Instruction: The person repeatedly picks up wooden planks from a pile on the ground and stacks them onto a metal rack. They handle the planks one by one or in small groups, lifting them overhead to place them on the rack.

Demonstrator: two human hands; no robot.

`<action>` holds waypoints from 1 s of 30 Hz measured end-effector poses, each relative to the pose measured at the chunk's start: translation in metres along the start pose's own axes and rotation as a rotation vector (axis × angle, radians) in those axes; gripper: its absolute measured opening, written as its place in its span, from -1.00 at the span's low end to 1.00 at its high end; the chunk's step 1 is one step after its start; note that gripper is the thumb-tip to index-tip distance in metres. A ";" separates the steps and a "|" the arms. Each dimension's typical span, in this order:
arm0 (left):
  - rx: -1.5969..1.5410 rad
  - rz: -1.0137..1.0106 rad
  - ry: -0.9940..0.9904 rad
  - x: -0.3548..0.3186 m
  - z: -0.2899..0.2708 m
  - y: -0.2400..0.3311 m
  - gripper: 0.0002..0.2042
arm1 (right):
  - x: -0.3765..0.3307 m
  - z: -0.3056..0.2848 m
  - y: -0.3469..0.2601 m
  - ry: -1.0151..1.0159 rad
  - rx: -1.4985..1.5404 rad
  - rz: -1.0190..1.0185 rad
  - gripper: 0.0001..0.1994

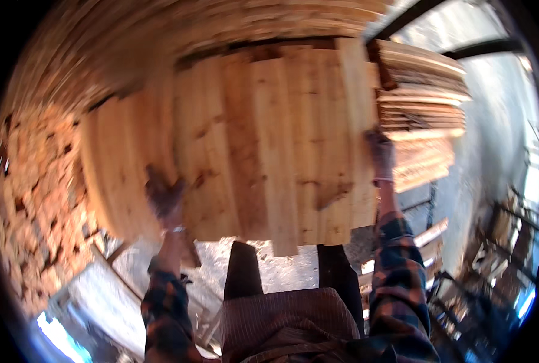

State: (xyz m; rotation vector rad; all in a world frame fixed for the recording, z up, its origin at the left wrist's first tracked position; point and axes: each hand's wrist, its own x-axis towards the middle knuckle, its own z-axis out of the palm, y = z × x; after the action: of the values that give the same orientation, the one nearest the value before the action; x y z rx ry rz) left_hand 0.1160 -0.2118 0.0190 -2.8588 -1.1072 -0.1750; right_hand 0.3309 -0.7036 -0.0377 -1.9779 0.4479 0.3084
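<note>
A wide layer of pale wooden planks (263, 145) lies side by side on a stack in front of me, their near ends hanging over my legs. My left hand (163, 196), in a dark glove, rests flat on the planks near their front left end. My right hand (379, 151), also gloved, presses on the outer edge of the rightmost plank (357, 121). Both sleeves are dark plaid. The picture is blurred by motion, so I cannot tell whether the fingers curl around an edge.
A second pile of planks (423, 103) stands at the right, end-on. A heap of split wood pieces (36, 187) fills the left. Dark metal racks and loose boards (493, 254) crowd the lower right. The grey floor (281, 269) shows between my legs.
</note>
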 end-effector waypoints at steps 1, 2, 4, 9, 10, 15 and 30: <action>0.041 -0.027 -0.009 0.001 -0.006 0.004 -0.07 | 0.007 -0.001 -0.007 0.003 -0.062 -0.012 -0.68; -0.100 0.012 -0.031 0.010 -0.010 0.014 -0.06 | 0.010 -0.008 -0.006 0.033 0.022 -0.085 -0.66; -0.309 0.082 -0.042 0.025 -0.012 0.007 -0.07 | 0.013 -0.021 -0.003 0.102 -0.059 -0.245 -0.60; -1.428 -0.305 -0.432 -0.002 -0.052 -0.014 -0.18 | -0.093 0.047 -0.077 0.020 -0.299 -0.575 -0.39; -1.587 -0.328 -0.465 -0.019 -0.058 0.000 -0.22 | -0.125 0.063 -0.072 -0.494 0.455 -0.174 -0.41; -2.093 -0.554 -0.713 -0.122 -0.075 0.063 -0.44 | -0.261 0.156 -0.129 -1.088 0.040 0.029 -0.12; -2.348 -1.421 -0.161 -0.305 -0.014 0.026 -0.67 | -0.224 -0.001 -0.111 -1.099 -0.254 -0.117 -0.14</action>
State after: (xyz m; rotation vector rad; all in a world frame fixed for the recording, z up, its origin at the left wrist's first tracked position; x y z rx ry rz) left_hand -0.0918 -0.4355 -0.0077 0.0672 1.0558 0.5902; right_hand 0.1786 -0.6217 0.1428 -1.7398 -0.4310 1.3186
